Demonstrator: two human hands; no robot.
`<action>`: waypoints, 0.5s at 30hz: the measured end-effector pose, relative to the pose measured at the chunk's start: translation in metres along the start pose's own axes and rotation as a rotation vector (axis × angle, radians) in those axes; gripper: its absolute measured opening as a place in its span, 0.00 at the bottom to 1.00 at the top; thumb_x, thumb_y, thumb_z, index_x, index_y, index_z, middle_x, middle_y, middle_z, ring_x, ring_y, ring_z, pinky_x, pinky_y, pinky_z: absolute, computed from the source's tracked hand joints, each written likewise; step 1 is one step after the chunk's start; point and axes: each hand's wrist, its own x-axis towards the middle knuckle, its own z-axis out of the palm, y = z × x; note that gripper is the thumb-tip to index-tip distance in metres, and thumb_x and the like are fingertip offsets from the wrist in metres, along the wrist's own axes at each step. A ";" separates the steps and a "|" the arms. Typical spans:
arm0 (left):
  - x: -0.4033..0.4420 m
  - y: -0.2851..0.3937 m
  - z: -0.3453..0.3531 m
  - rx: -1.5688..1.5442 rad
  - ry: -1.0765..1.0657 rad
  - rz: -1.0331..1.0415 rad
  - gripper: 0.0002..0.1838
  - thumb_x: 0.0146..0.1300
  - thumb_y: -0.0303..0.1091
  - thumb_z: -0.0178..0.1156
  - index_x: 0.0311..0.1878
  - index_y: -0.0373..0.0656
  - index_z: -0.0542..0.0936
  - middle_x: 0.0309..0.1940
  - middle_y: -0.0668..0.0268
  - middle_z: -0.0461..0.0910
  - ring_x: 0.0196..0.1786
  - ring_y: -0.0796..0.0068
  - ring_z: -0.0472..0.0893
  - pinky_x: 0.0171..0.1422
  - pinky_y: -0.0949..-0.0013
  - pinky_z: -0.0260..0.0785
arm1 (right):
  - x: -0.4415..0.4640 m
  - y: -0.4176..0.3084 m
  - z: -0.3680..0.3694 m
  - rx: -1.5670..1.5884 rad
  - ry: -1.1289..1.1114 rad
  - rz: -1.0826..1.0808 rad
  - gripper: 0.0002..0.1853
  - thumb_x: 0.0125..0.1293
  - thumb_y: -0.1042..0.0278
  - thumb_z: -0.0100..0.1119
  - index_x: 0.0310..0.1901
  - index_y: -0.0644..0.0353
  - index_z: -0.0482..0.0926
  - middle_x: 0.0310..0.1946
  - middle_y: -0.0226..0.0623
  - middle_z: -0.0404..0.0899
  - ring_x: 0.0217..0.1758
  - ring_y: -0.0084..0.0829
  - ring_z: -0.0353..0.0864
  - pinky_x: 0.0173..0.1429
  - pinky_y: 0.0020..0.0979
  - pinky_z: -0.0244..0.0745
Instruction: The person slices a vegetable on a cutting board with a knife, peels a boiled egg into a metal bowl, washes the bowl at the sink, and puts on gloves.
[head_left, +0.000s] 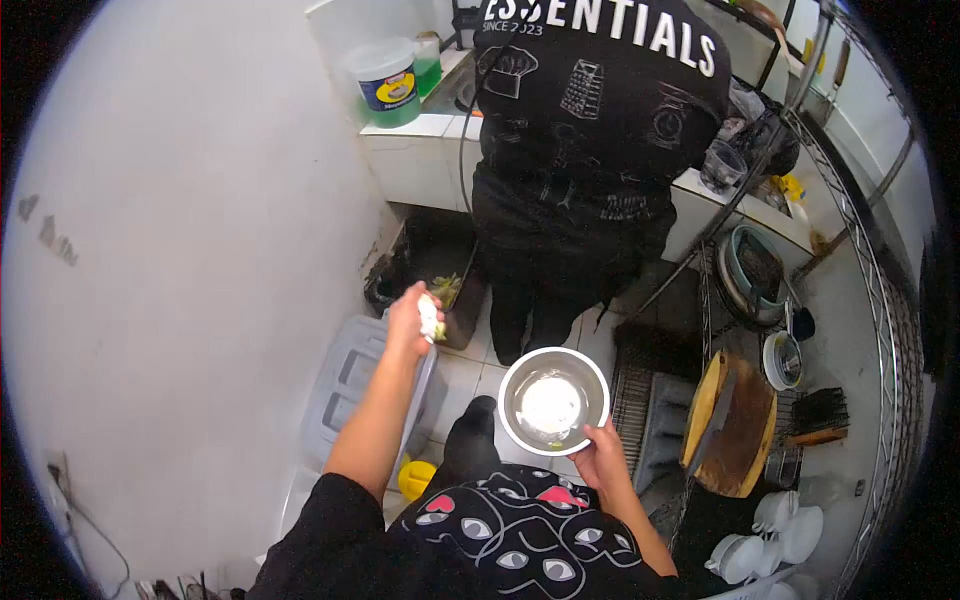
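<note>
My left hand (405, 322) is closed around a small clump of white and green scraps (430, 316), whose exact kind I cannot make out. Just beyond it stands a dark bin (425, 240) with yellow-green leafy scraps (447, 290) inside. On the other side, my right hand (600, 455) grips the rim of a round metal bowl (553, 400). The bowl's shiny inside shows a few small green bits near the lower edge. Its thumb lies over the rim, with the other fingers underneath, partly hidden.
A person in black (590, 150) stands directly ahead at a tiled counter (425, 165). A grey lidded container (350, 385) is at left below a white wall. Right, a wire rack holds a wooden board (740, 430) with a knife (712, 415) and white cups (735, 557).
</note>
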 end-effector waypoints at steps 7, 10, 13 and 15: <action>0.177 0.013 -0.055 0.060 0.293 0.155 0.13 0.63 0.37 0.51 0.25 0.39 0.71 0.19 0.60 0.74 0.16 0.66 0.74 0.21 0.64 0.70 | 0.059 -0.006 0.046 0.036 0.126 -0.121 0.32 0.56 0.73 0.48 0.65 0.58 0.52 0.59 0.43 0.63 0.61 0.41 0.66 0.62 0.45 0.63; 0.241 -0.004 -0.082 0.356 0.322 0.120 0.19 0.64 0.42 0.49 0.43 0.32 0.74 0.34 0.56 0.78 0.35 0.61 0.78 0.41 0.59 0.71 | 0.074 -0.001 0.054 0.051 0.162 -0.184 0.33 0.55 0.72 0.48 0.64 0.59 0.53 0.59 0.43 0.63 0.61 0.41 0.65 0.64 0.46 0.61; 0.263 0.012 -0.063 0.619 0.376 -0.259 0.30 0.65 0.50 0.43 0.60 0.34 0.64 0.60 0.53 0.65 0.62 0.57 0.65 0.62 0.56 0.58 | 0.082 -0.006 0.067 0.045 0.221 -0.139 0.33 0.54 0.71 0.49 0.64 0.59 0.54 0.59 0.43 0.62 0.61 0.41 0.65 0.64 0.46 0.61; 0.253 0.029 -0.035 0.710 0.385 -0.391 0.31 0.66 0.50 0.39 0.65 0.39 0.57 0.65 0.56 0.57 0.65 0.57 0.59 0.61 0.53 0.57 | 0.089 -0.007 0.072 0.023 0.261 -0.129 0.33 0.54 0.71 0.49 0.63 0.60 0.55 0.59 0.44 0.63 0.61 0.40 0.66 0.63 0.45 0.62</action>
